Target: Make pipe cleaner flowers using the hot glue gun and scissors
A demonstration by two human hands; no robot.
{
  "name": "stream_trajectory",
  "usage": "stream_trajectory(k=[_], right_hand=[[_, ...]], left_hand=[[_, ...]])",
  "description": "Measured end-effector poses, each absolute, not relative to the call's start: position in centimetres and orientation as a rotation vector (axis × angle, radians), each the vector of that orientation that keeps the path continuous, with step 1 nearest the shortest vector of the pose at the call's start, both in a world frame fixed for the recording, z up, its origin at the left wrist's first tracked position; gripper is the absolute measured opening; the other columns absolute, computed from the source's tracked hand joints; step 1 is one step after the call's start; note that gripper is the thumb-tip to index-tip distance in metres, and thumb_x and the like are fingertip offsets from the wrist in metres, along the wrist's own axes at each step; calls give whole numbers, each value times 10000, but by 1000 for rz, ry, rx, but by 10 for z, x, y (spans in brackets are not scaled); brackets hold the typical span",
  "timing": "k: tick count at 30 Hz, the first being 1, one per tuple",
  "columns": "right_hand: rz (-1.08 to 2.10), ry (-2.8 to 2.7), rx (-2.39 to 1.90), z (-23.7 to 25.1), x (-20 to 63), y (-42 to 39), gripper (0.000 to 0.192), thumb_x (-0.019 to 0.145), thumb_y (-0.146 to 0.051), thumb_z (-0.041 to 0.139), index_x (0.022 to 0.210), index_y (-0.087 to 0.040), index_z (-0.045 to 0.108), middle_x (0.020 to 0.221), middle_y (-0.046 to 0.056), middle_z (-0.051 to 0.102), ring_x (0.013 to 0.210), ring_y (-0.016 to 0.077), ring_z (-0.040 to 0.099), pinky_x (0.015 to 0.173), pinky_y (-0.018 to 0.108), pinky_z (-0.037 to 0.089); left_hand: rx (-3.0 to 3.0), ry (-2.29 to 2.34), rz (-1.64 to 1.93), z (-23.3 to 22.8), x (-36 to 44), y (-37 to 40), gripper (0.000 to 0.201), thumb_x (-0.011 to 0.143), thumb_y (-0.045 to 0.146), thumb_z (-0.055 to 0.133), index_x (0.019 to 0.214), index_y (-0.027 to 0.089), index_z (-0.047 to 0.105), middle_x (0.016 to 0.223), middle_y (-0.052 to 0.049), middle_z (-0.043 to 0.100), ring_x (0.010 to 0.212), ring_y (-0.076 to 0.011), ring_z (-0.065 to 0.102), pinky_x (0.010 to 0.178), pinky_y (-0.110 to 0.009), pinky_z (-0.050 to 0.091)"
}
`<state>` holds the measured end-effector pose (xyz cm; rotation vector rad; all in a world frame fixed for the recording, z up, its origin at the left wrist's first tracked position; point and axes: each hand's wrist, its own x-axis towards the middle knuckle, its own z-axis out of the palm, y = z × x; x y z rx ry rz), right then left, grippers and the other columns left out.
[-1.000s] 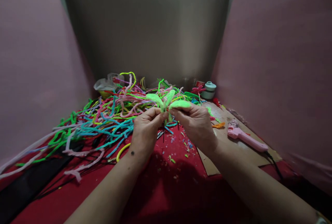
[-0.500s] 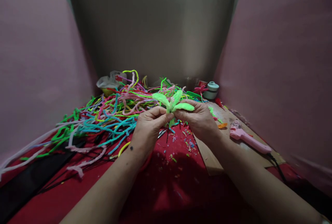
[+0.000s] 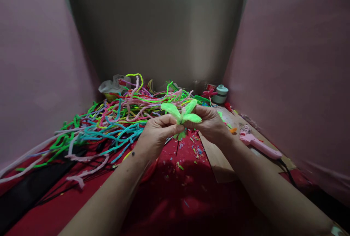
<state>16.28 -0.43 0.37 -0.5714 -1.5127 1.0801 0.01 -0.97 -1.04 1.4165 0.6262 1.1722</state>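
A bright green pipe-cleaner flower (image 3: 188, 115) with long flat petals and a small pale pink centre is held up in front of me. A thin dark stem (image 3: 177, 148) points down beneath it. My left hand (image 3: 158, 132) pinches the flower low down, near its centre, between thumb and fingers. From the other side my right hand (image 3: 210, 123) is closed on the flower at its right petals; those petals partly hide its fingertips. Behind both hands lies a tangled heap of coloured pipe cleaners (image 3: 128, 134).
On the right, a pink glue gun (image 3: 259, 146) with a dark cord lies on a brown board (image 3: 218, 159). A pale green jar (image 3: 220, 94) and a pink flower (image 3: 209, 93) stand at the back. Fuzz scraps litter the red cloth (image 3: 175, 207). A black strip (image 3: 35, 185) lies left.
The flower has tilted a little, and its upper right petal has swung outward to the right. My right fingers have shifted slightly behind the petals. The whole view has moved slightly.
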Motion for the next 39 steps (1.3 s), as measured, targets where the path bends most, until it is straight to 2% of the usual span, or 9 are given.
stream_trajectory(k=[4, 8, 13, 19, 25, 27, 33, 39], right_hand=[[1317, -1417, -540, 3, 162, -3, 217, 515, -214, 827, 674, -217, 680, 651, -46, 605, 600, 90, 519, 588, 243, 451], [1405, -1420, -504, 2, 162, -4, 180, 506, -191, 824, 612, -196, 678, 616, -46, 586, 557, 75, 500, 550, 228, 422], [1446, -1456, -444, -2, 161, -5, 104, 580, -195, 780, 590, -198, 676, 604, -47, 568, 544, 76, 487, 539, 233, 403], [1569, -1477, -476, -6, 163, -2, 106, 566, -211, 787, 630, -197, 703, 596, -32, 638, 526, 100, 550, 555, 261, 469], [1606, -1524, -462, -8, 163, -4, 91, 574, -227, 788, 606, -191, 712, 572, -22, 646, 503, 114, 569, 540, 273, 494], [1624, -1502, -466, -9, 161, -5, 110, 579, -260, 789, 647, -198, 730, 569, -17, 652, 503, 114, 566, 546, 275, 490], [1599, -1307, -486, -7, 155, -5, 141, 518, -251, 813, 603, -185, 721, 598, -9, 660, 558, 91, 553, 610, 254, 448], [1479, -1093, -603, -9, 149, -5, 173, 490, -269, 819, 580, -177, 704, 546, -27, 595, 519, 76, 464, 541, 240, 367]], left_hand=[[1436, 646, 1108, -13, -3, -7, 78, 650, 212, 726, 629, 160, 672, 597, 23, 606, 598, -103, 522, 655, -245, 385], [1403, 655, 1035, -12, -4, -8, 60, 613, 187, 733, 632, 156, 684, 612, 19, 623, 606, -102, 525, 670, -247, 381], [1262, 635, 967, -7, -1, -13, 130, 528, 194, 770, 566, 129, 665, 563, 10, 611, 561, -86, 496, 628, -230, 364], [1162, 642, 873, -5, 1, -15, 247, 453, 238, 821, 614, 103, 692, 532, 9, 584, 482, -56, 436, 503, -206, 287], [1126, 674, 790, -3, 1, -16, 330, 382, 287, 855, 460, 104, 592, 434, 28, 492, 423, -44, 361, 451, -215, 236], [1125, 681, 793, -2, 1, -17, 340, 378, 292, 858, 475, 101, 595, 443, 30, 492, 431, -43, 362, 453, -211, 240], [1172, 701, 995, 0, 2, -14, 277, 480, 238, 821, 614, 119, 611, 546, 34, 546, 510, -56, 441, 527, -193, 322], [1509, 906, 1284, 2, 6, -18, 234, 649, 279, 724, 796, 164, 583, 700, 8, 634, 626, -114, 564, 617, -228, 429]])
